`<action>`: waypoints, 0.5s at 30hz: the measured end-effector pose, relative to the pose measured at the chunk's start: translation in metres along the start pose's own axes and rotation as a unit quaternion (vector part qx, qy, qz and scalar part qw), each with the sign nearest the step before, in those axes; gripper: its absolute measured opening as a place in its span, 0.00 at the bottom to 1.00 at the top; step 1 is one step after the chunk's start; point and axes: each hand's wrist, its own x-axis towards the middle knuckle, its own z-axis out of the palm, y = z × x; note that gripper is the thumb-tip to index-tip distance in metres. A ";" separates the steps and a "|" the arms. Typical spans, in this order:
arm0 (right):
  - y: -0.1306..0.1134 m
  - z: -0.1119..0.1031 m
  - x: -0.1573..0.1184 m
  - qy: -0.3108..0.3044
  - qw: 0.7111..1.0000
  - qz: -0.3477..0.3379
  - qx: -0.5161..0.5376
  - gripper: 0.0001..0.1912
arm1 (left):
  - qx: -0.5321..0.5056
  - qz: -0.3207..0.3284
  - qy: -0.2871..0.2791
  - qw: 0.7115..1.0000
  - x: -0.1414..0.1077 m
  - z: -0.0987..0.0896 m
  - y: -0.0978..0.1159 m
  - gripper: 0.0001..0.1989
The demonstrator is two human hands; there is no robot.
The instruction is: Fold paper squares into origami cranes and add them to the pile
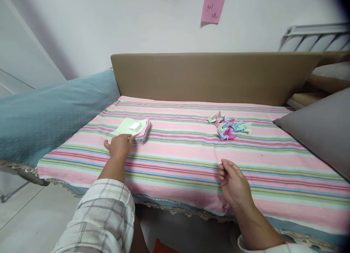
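On the left of the striped cloth lies a stack of coloured square paper point(147, 130), with pink, white and bluish edges showing. Its top pale green sheet point(124, 125) juts out to the left, and a small white block point(135, 126) rests on it. My left hand point(119, 145) pinches the near edge of that sheet; the fingertips are partly hidden. Over the front of the cloth, my right hand point(233, 183) is held apart from everything, fingers curled in and thumb against the forefinger, nothing visible in it. Beyond it sits a cluster of folded paper cranes point(226, 129) in several colours.
A pink striped cloth point(180, 150) covers the seat of a sofa with a brown backrest point(207, 77). At left is a blue-covered armrest point(62, 114); at right, a grey cushion point(319, 129). A pink note point(213, 7) hangs on the wall.
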 end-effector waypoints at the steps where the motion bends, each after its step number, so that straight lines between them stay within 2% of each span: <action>1: 0.000 0.000 -0.001 0.000 1.000 0.000 -0.001 0.14 | 0.003 0.000 0.008 1.000 0.000 0.000 0.001 0.13; 5: 0.002 -0.003 -0.003 0.000 1.000 0.002 -0.005 0.14 | 0.002 -0.009 0.053 0.999 -0.001 -0.001 0.008 0.12; 9: 0.003 -0.004 -0.003 -0.008 1.000 0.006 -0.007 0.14 | -0.028 -0.011 0.122 0.992 0.000 -0.003 0.015 0.11; 15: 0.002 -0.002 -0.003 -0.008 1.000 0.008 -0.012 0.14 | -0.070 -0.017 0.191 0.979 0.002 -0.006 0.023 0.13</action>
